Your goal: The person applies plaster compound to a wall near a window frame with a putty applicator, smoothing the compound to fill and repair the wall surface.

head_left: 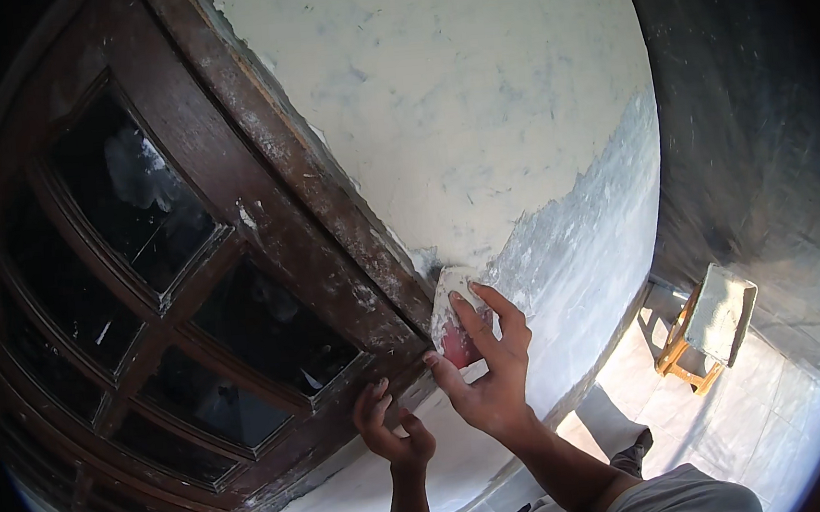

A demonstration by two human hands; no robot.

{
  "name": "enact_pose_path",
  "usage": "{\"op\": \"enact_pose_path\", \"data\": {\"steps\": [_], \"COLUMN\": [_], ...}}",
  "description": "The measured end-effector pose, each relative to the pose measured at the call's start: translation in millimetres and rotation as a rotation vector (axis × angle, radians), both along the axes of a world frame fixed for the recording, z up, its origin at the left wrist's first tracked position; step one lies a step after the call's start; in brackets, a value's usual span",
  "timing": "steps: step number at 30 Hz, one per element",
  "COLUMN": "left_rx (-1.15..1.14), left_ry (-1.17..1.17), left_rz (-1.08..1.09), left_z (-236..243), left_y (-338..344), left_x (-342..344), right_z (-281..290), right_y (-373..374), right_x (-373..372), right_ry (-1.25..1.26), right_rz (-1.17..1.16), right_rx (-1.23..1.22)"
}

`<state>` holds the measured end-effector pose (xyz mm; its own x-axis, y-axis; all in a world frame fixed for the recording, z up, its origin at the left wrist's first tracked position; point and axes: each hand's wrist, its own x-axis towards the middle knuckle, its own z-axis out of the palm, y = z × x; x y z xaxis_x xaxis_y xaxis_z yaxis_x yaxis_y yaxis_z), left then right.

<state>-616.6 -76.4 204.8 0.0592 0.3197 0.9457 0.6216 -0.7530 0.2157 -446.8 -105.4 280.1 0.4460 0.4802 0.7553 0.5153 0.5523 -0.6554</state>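
My right hand (497, 384) grips a plaster-smeared putty scraper (458, 339) with a reddish part, its fingers spread over the flat face and the thumb at the near edge. The scraper is against the wall, beside the lower corner of a dark brown wooden window frame (331, 233). Cream filler (456, 108) covers the wall above it, ending in a ragged edge over a bluish-white surface (582, 233). Just left of the scraper, my left hand (395, 430) is raised near the frame's lower edge, fingers half curled and apart, with nothing visible in them.
Several glass panes (146, 200) fill the window, spotted with white smears. At the right, a small wooden stool (692, 349) carries a grey, filler-stained board or tray (720, 313). It stands on a pale tiled floor (733, 442) beside a dark grey wall or sheet (747, 133).
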Motion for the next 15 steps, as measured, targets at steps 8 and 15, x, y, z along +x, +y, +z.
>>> {"op": "enact_pose_path", "data": {"steps": [8, 15], "left_rx": [0.038, -0.002], "left_ry": [-0.181, -0.192], "left_rz": [-0.164, -0.217], "left_z": [-11, -12], "left_y": [3, 6], "left_x": [-3, -18], "right_z": [9, 2], "right_y": [17, 10], "right_x": [-49, -73], "right_ry": [0.144, 0.156], "right_rz": [-0.195, -0.171], "right_rx": [-0.057, -0.066]}}
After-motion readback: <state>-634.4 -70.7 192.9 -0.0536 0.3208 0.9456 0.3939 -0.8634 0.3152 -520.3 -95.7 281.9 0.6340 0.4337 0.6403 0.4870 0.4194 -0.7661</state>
